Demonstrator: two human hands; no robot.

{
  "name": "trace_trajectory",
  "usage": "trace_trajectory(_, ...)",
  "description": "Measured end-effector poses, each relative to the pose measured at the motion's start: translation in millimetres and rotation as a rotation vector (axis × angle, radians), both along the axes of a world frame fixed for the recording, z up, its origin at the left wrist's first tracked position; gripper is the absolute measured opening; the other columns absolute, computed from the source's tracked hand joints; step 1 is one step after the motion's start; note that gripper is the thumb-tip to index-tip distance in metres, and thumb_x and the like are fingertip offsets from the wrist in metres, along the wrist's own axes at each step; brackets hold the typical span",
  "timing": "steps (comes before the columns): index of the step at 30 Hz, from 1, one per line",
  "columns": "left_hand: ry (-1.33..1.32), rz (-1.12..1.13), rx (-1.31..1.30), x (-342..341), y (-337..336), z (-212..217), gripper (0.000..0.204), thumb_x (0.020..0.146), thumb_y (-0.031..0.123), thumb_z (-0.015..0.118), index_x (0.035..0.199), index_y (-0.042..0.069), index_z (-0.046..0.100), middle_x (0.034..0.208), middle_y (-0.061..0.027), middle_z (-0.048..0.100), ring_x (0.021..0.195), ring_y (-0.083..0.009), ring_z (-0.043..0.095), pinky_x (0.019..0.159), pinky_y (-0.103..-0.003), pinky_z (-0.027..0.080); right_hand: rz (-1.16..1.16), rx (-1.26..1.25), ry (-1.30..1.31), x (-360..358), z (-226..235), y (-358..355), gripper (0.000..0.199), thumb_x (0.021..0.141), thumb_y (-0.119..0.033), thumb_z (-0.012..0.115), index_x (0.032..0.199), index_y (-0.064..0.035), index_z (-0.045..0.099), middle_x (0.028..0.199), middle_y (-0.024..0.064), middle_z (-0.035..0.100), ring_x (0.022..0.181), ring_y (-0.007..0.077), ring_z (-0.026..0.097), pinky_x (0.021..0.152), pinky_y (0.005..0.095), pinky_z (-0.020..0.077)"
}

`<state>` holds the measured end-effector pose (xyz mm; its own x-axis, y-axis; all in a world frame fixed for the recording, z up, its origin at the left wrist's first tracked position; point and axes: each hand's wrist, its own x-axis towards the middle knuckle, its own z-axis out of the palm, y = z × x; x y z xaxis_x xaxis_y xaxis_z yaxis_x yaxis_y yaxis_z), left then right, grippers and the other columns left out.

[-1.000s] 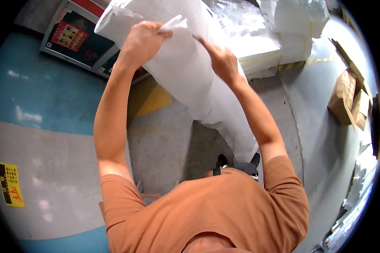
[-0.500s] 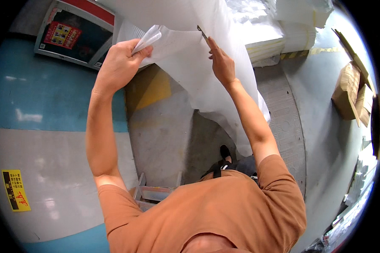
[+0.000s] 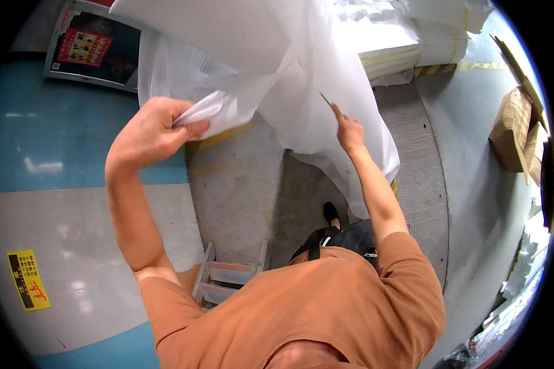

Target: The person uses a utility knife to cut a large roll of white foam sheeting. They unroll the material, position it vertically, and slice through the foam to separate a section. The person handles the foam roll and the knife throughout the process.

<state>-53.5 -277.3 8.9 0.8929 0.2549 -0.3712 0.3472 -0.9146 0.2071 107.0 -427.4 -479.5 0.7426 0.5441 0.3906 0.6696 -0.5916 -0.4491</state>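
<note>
A large sheet of white translucent plastic wrap (image 3: 301, 92) hangs in front of me over a white slab-shaped object (image 3: 215, 24) at the top. My left hand (image 3: 154, 132) is clenched on a bunched corner of the wrap at the left. My right hand (image 3: 349, 130) pinches the wrap's edge near the middle, its fingers closed on the film. The wrap drapes down between both hands to near my right shoe (image 3: 331, 214).
A small grey step stool (image 3: 231, 277) stands below me on the concrete floor. Stacks of white sheets (image 3: 425, 37) lie at the top right, brown cardboard boxes (image 3: 517, 132) at the right. A framed poster (image 3: 89, 52) rests at the upper left, a yellow floor sticker (image 3: 28, 280) at the lower left.
Both hands have dropped and spread apart with the wrap. The left hand pulled its corner down and to the left; the wrap now hangs lower and wider.
</note>
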Motion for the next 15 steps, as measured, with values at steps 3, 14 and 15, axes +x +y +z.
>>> trace_trajectory(3, 0.097, 0.123, 0.105, 5, 16, -14, 0.047, 0.085, 0.044, 0.065, 0.096, -0.001, 0.068, 0.085, -0.0142, 0.065, 0.073, -0.0229, 0.06, 0.069, -0.033, 0.048, -0.017, 0.218, 0.409, -28, 16, -30, 0.045, 0.091, -0.004, 0.048, 0.134, -0.0169, 0.048, 0.089, 0.0115, 0.068, 0.074, 0.0296, 0.067, 0.067, 0.0408, 0.0539)
trace_trajectory(14, -0.335, 0.039, 0.59, 136, 15, -185, 0.058, 0.078, 0.043, 0.073, 0.116, 0.003, 0.056, 0.111, -0.0222, 0.055, 0.099, -0.0348, 0.062, 0.087, -0.042, 0.052, 0.803, -0.775, 0.256, 8, -77, 19, 0.038, 0.094, -0.024, 0.047, 0.129, -0.01, 0.049, 0.139, 0.0166, 0.037, 0.133, 0.0387, 0.031, 0.099, 0.0617, 0.0341)
trace_trajectory(15, -0.409, -0.013, 0.63, 137, 16, -192, 0.056, 0.078, 0.042, 0.073, 0.113, 0.003, 0.056, 0.108, -0.0214, 0.055, 0.095, -0.0345, 0.063, 0.083, -0.042, 0.053, 0.684, -0.977, 0.309, 31, -87, 5, 0.046, 0.094, -0.028, 0.049, 0.137, -0.0129, 0.046, 0.149, 0.0174, 0.027, 0.138, 0.0435, 0.022, 0.1, 0.0701, 0.0285)
